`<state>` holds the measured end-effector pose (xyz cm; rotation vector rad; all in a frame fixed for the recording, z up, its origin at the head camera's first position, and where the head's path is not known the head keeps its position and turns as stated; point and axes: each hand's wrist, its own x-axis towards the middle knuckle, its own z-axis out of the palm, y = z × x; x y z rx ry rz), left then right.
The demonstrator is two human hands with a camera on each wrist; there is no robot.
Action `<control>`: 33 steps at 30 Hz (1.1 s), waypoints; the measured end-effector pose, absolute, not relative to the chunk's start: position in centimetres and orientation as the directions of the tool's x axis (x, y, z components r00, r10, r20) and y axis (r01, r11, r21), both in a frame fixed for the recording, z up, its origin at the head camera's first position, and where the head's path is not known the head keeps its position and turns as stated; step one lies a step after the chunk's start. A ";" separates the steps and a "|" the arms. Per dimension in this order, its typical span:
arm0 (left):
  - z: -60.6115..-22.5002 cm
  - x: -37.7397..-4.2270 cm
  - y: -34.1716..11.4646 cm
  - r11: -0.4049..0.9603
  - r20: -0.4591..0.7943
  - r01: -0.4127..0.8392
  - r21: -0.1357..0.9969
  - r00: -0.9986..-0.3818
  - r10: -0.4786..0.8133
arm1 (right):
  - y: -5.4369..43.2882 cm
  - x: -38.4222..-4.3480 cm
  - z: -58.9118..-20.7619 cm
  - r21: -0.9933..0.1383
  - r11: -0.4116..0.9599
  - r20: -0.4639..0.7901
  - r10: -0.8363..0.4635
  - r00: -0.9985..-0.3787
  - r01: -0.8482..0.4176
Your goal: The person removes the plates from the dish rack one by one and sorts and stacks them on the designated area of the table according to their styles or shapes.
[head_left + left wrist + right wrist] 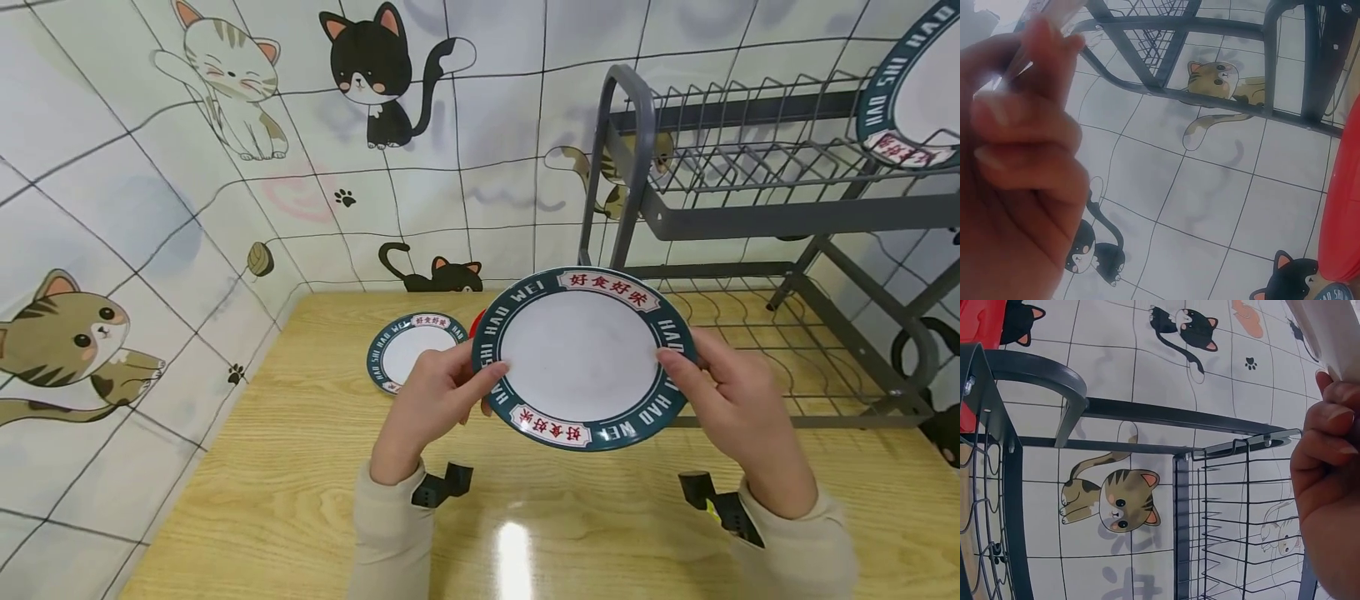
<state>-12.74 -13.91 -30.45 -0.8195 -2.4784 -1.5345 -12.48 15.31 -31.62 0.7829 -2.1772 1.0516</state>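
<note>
A round white plate with a dark teal, lettered rim [581,358] was held up above the pale wood-grained table [300,483], in front of the dark grey metal two-tier rack [795,218]. The person's left hand [435,396] pinched its left rim and the right hand [750,404] its right rim; each grip was closed on the plate, the thumb on the upper face and the other fingers mostly hidden behind it. In both wrist views the plate was only a pale sliver, cut off at an upper corner.

A second white plate with the same teal rim [416,346] lay on the table at the left, its lower right part covered by the left hand. Just beside it, a bright red object [1344,206] barely showed past the held plate; the left wrist view cut it off at the edge, so what it was could not be told. A third teal-rimmed white plate [933,92] stood tilted on the rack's upper tier, cropped by the frame.
</note>
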 end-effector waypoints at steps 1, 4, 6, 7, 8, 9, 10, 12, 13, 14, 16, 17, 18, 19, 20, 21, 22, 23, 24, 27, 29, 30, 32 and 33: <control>-30.5 -12.7 -14.0 0.344 0.351 0.490 0.801 -0.850 0.393 | 15.3 -12.5 -31.6 -0.478 0.516 0.712 -0.247 -0.658 -0.711; -31.3 -13.3 -14.2 0.355 0.325 0.479 0.803 -0.851 0.413 | 15.3 -12.6 -31.7 -0.480 0.531 0.712 -0.229 -0.664 -0.698; -31.9 -13.7 -14.4 0.358 0.315 0.475 0.804 -0.851 0.421 | 15.3 -12.7 -31.8 -0.488 0.542 0.705 -0.217 -0.675 -0.684; -32.3 -13.9 -14.5 0.363 0.310 0.474 0.802 -0.851 0.424 | 15.3 -12.7 -31.9 -0.489 0.543 0.706 -0.214 -0.675 -0.683; -32.6 -14.1 -14.6 0.367 0.306 0.472 0.802 -0.851 0.427 | 15.3 -12.7 -31.9 -0.489 0.543 0.708 -0.211 -0.674 -0.683; -32.8 -14.2 -14.7 0.366 0.304 0.474 0.801 -0.848 0.434 | 15.3 -12.7 -31.9 -0.492 0.545 0.706 -0.207 -0.678 -0.679; -32.9 -14.3 -14.7 0.364 0.301 0.475 0.801 -0.845 0.441 | 15.3 -12.7 -31.9 -0.497 0.544 0.702 -0.204 -0.682 -0.675; -32.9 -14.3 -14.8 0.363 0.299 0.479 0.799 -0.840 0.452 | 15.3 -12.8 -32.0 -0.504 0.543 0.698 -0.202 -0.687 -0.672; -33.0 -14.4 -14.8 0.362 0.299 0.481 0.798 -0.839 0.455 | 15.3 -12.8 -32.0 -0.505 0.549 0.694 -0.199 -0.691 -0.666; -32.9 -14.4 -14.8 0.362 0.299 0.483 0.797 -0.837 0.458 | 15.2 -12.8 -32.0 -0.510 0.554 0.688 -0.196 -0.698 -0.658; -32.9 -14.4 -14.9 0.364 0.297 0.482 0.797 -0.837 0.459 | 15.2 -12.8 -32.0 -0.513 0.567 0.677 -0.194 -0.710 -0.645; -32.9 -14.4 -14.9 0.363 0.295 0.479 0.799 -0.839 0.457 | 15.1 -12.9 -32.0 -0.511 0.574 0.675 -0.193 -0.712 -0.640; -32.9 -14.4 -14.9 0.360 0.292 0.473 0.804 -0.842 0.455 | 15.1 -12.9 -32.0 -0.516 0.578 0.669 -0.190 -0.719 -0.633; -32.9 -14.4 -15.0 0.358 0.289 0.468 0.808 -0.844 0.452 | 15.0 -12.9 -32.0 -0.518 0.583 0.663 -0.189 -0.725 -0.626; -32.9 -14.5 -15.0 0.358 0.283 0.461 0.812 -0.848 0.449 | 15.0 -12.9 -32.0 -0.523 0.584 0.656 -0.190 -0.731 -0.621; -32.9 -14.5 -15.1 0.355 0.279 0.453 0.817 -0.851 0.445 | 14.9 -13.0 -32.1 -0.527 0.585 0.648 -0.192 -0.737 -0.616; -33.0 -14.5 -15.1 0.355 0.275 0.447 0.821 -0.855 0.441 | 14.8 -13.0 -32.1 -0.535 0.588 0.637 -0.192 -0.747 -0.607; -33.0 -14.6 -15.2 0.351 0.270 0.439 0.827 -0.858 0.437 | 14.8 -13.0 -32.1 -0.546 0.588 0.624 -0.191 -0.758 -0.597; -33.1 -14.6 -15.2 0.351 0.267 0.434 0.830 -0.861 0.434 | 14.7 -13.0 -32.1 -0.558 0.590 0.607 -0.189 -0.772 -0.583; -33.2 -14.8 -15.3 0.347 0.264 0.424 0.837 -0.867 0.423 | 14.7 -13.1 -32.2 -0.580 0.601 0.569 -0.185 -0.802 -0.550; -33.3 -14.8 -15.3 0.344 0.266 0.424 0.838 -0.868 0.420 | 14.7 -13.1 -32.2 -0.585 0.605 0.559 -0.181 -0.809 -0.540; -33.3 -14.9 -15.3 0.347 0.269 0.425 0.836 -0.868 0.416 | 14.7 -13.1 -32.2 -0.582 0.608 0.562 -0.179 -0.807 -0.540; -33.4 -14.9 -15.4 0.347 0.276 0.429 0.834 -0.868 0.412 | 14.8 -13.3 -32.2 -0.562 0.613 0.587 -0.177 -0.790 -0.555; -33.4 -14.9 -15.4 0.349 0.280 0.433 0.831 -0.867 0.412 | 14.8 -13.3 -32.2 -0.550 0.620 0.600 -0.173 -0.781 -0.559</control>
